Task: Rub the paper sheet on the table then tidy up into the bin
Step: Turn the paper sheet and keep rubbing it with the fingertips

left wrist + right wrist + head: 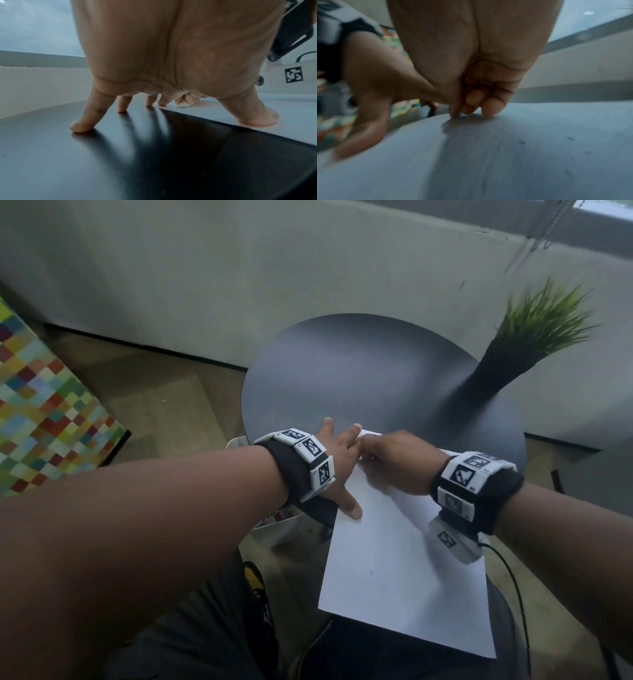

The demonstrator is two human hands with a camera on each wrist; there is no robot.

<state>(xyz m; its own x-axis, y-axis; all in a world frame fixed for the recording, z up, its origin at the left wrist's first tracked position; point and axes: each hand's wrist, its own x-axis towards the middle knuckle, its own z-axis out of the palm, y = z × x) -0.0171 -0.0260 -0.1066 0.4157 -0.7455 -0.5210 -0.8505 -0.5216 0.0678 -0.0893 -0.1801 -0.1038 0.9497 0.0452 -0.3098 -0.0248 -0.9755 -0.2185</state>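
One smooth white paper sheet [394, 559] lies flat on a round, dark, slightly glossy table [359, 371], its near end hanging past the table's rim toward the person's lap. The left hand [337, 463] is spread wide: in the left wrist view its fingertips [82, 127] stand on the bare tabletop just off the sheet's left edge, while the thumb presses down on the paper itself. The right hand [397, 463] sits at the sheet's far corner with its fingers curled in tight and bunched, tips down on the paper (whether something small is pinched there I cannot tell; the right wrist view is blurred). The two hands touch at that corner. One potted grass plant [520, 344], spiky green tufts in a tall black vase, stands at the table's right side, well apart from the hands. The far half of the tabletop lies open. A white box [274, 529] sits on the floor below the left wrist.
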